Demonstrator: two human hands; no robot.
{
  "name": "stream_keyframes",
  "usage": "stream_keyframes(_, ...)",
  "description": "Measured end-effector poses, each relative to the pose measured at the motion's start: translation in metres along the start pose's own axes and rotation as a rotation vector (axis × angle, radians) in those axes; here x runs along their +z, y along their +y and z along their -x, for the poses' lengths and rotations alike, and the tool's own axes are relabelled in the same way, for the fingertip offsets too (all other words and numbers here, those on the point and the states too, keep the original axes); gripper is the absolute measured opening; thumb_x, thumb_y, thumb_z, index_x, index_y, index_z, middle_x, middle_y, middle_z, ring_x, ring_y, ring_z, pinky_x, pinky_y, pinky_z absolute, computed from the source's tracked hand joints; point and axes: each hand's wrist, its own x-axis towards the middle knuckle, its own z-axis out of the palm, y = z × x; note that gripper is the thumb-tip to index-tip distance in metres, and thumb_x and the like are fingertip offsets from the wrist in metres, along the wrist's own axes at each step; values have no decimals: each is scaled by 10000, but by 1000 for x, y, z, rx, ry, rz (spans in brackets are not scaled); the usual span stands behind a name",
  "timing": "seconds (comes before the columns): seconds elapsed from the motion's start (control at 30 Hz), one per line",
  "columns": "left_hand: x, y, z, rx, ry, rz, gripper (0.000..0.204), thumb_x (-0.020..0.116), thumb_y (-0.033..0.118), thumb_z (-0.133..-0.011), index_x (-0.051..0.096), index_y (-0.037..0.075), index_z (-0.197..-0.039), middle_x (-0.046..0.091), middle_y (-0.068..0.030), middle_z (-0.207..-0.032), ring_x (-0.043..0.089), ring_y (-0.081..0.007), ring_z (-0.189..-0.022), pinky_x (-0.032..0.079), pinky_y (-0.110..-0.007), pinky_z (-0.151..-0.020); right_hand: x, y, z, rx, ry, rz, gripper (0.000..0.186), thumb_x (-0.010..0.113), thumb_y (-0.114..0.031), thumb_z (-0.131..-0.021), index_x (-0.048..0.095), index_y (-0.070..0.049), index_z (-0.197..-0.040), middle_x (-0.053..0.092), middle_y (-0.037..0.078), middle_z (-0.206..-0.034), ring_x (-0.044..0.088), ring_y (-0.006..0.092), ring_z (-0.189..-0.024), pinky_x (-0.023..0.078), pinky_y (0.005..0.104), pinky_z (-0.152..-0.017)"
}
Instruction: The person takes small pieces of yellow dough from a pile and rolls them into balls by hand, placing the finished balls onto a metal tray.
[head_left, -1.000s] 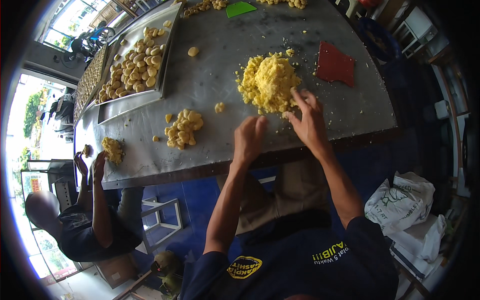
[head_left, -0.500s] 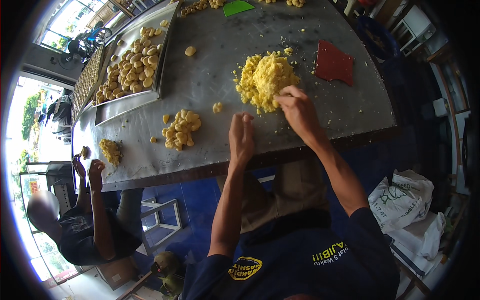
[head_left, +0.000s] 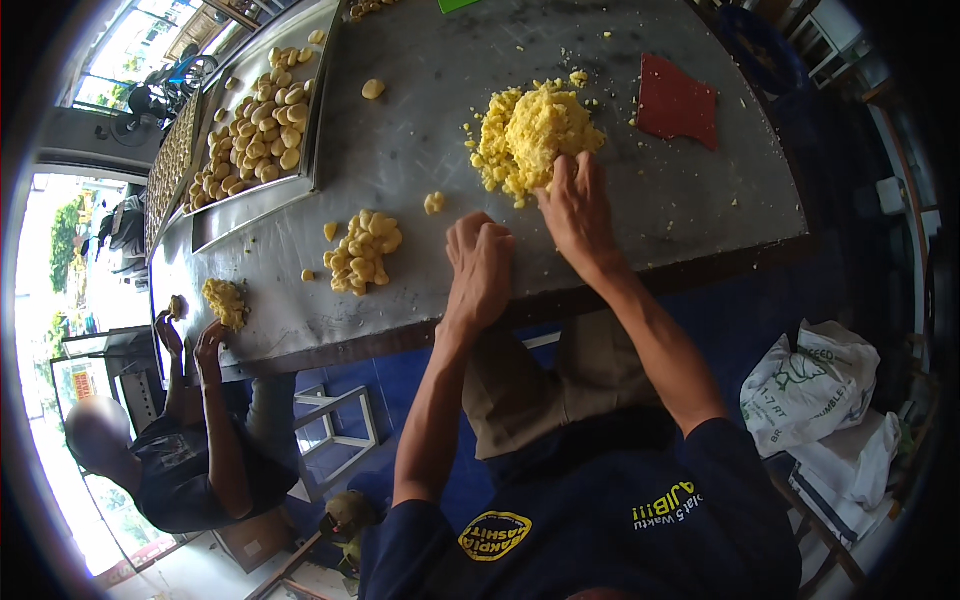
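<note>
A mound of crumbly yellow mash (head_left: 545, 125) sits on the metal table in front of me. My right hand (head_left: 580, 210) is at its near edge, bent fingertips pressed together into the mash. To the left, close to the table's near edge, my left hand (head_left: 480, 265) is closed with its back up and fingers curled; whatever lies inside is hidden. Just beyond the left hand lies a small yellow lump (head_left: 434, 203). Further left is a pile of smooth pale dough pieces (head_left: 362, 252). A flat red scraper (head_left: 677, 100) rests right of the mound.
A metal tray (head_left: 316, 165) of round dough balls (head_left: 262, 130) stands at the far left. One dough ball (head_left: 373, 90) lies beside it. A co-worker (head_left: 200, 440) works at the table's left end by a smaller yellow pile (head_left: 224, 303). White sacks (head_left: 812, 385) are at the right.
My right hand has shifted from the mound's right side to its near edge, fingers now deeper in. The left hand has turned from edge-on to back up. The co-worker's hand has moved slightly.
</note>
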Motion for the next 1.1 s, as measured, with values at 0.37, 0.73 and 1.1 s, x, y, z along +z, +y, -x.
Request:
stream_keyframes(0.37, -29, -24, 7, -168, -33, -21, 133, 529, 124, -1006, 625, 43, -1048, 648, -168, -1289, 656, -379, -1097, 518, -435, -890, -25, 39, -10, 64, -56, -452, 235, 757, -62, -812, 728, 9, -1034, 653, 150, -923, 670, 322, -872, 546, 405, -759)
stream_keyframes(0.73, -10, -47, -62, -172, 15, -189, 220, 482, 235, -1015, 624, 68, -995, 597, -119, -966, 508, -304, -986, 342, -439, -889, -18, 35, -5, -55, -41, -317, 275, 717, -20, -828, 705, -5, -1102, 652, 161, -1117, 655, 357, -995, 536, 413, -850)
stream_keyframes(1.1, -92, -51, -19, -282, 525, 104, 477, 597, -38, -904, 530, 52, -1367, 687, -140, -1093, 698, -186, -935, 568, -336, -784, -11, 37, 15, -157, -69, -85, 428, 640, 54, -845, 612, -9, -1267, 583, 185, -1331, 602, 352, -1188, 550, 412, -931)
